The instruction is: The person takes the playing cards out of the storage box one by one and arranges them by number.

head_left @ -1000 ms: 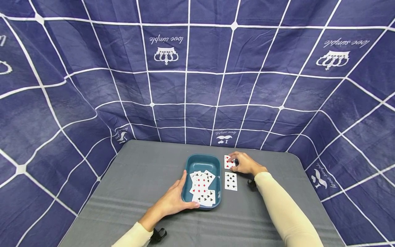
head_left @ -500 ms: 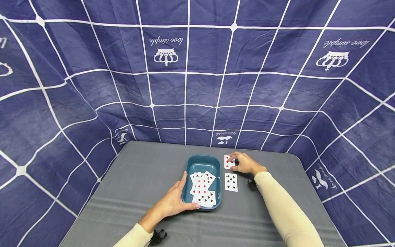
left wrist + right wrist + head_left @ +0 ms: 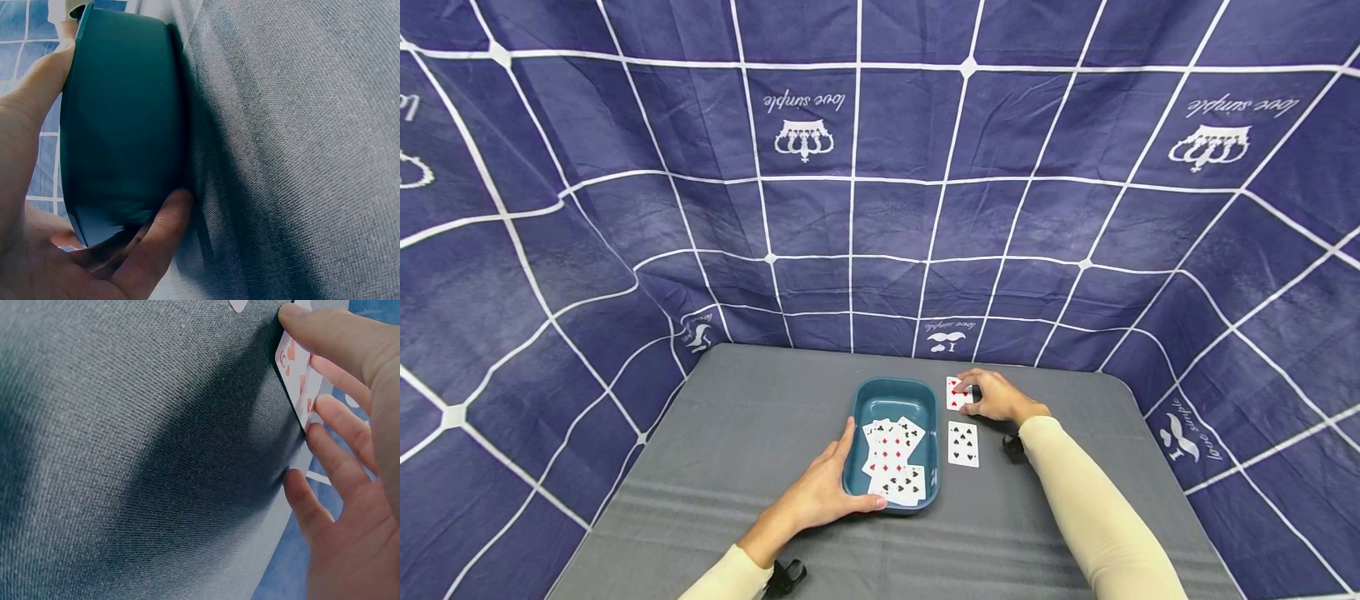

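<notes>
My left hand (image 3: 822, 492) holds a teal rectangular tray (image 3: 894, 387) at its near left corner, with the thumb over the near rim and the fingers along the left side. Inside lie several overlapping playing cards (image 3: 891, 458), face up, mostly toward the near end. The left wrist view shows the tray's outer wall (image 3: 125, 106) between thumb and fingers. Right of the tray, my right hand (image 3: 997, 396) holds a hearts playing card (image 3: 956, 393) by its edges, low at the table. In the right wrist view, thumb and fingertips touch the hearts card (image 3: 300, 384), partly hiding it.
A spades card (image 3: 962, 444) lies face up just nearer than the hearts card, beside the tray. Grey cloth covers the table (image 3: 760, 400). A dark blue curtain with white lines (image 3: 895, 217) rises behind the table and along both sides.
</notes>
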The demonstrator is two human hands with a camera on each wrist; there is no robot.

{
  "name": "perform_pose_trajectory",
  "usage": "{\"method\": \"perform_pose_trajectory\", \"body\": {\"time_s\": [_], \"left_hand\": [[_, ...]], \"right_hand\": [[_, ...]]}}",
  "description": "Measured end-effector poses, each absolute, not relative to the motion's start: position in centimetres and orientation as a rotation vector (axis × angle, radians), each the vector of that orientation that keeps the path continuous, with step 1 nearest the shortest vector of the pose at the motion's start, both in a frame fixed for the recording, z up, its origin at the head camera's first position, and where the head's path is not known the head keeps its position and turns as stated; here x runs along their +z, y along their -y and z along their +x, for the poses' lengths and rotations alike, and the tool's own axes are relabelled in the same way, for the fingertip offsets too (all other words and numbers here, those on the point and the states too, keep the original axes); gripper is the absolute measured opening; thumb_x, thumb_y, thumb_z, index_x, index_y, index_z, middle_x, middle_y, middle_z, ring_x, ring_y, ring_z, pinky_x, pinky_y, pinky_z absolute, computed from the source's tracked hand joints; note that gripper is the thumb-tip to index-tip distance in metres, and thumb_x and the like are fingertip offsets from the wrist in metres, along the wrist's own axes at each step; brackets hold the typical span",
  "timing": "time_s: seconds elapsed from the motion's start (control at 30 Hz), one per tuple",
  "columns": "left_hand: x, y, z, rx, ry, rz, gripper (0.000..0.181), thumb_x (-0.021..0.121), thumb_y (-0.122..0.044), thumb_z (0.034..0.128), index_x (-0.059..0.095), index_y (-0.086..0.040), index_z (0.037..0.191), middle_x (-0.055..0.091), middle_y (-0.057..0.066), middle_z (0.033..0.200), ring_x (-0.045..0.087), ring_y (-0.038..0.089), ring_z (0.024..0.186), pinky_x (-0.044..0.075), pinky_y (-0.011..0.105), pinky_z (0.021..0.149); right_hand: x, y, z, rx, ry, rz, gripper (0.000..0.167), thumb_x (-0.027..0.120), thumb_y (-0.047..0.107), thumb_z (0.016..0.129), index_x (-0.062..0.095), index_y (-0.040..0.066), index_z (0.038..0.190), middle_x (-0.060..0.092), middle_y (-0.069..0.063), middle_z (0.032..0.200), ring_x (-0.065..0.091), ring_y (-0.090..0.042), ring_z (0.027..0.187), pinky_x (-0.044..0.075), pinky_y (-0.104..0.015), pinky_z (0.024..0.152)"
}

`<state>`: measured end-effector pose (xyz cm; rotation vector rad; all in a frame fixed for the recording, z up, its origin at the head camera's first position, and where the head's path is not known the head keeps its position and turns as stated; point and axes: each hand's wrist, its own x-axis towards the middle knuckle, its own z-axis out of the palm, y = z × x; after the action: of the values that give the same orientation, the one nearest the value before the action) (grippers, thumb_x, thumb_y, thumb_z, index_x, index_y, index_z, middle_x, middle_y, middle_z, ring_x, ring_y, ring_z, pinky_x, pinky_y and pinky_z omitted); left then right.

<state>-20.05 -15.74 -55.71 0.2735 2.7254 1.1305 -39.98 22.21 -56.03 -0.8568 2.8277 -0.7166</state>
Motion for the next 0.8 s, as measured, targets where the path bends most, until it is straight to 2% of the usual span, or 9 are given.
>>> {"method": "perform_pose_trajectory", "body": {"time_s": [0.47,0.8], "left_hand": [[-55.6,15.6,-20.0,1.121,-2.731,0.295,0.153,0.104,-0.067,0.0782,0.014,-0.012,0.189,0.056,0.023,0.173,0.061,0.041,0.154,0.053,0.066,0.125],[-55.3,15.7,-19.9,1.118,-2.732,0.292,0.152,0.105,-0.064,0.0790,0.014,-0.011,0.189,0.056,0.024,0.173,0.060,0.044,0.155,0.052,0.067,0.125]], "right_hand": [[-56.3,-22.8,-39.9,-0.750,-2.863,-0.875,0.044,0.098,0.018,0.092,0.085,0.004,0.131,0.071,-0.026,0.158,0.065,-0.051,0.151,0.047,-0.067,0.131],[-55.1,-22.8,-39.7,-0.754,-2.886,-0.928,0.051,0.094,0.018,0.094,0.081,0.000,0.140,0.068,-0.029,0.160,0.063,-0.053,0.152,0.047,-0.070,0.130]]}}
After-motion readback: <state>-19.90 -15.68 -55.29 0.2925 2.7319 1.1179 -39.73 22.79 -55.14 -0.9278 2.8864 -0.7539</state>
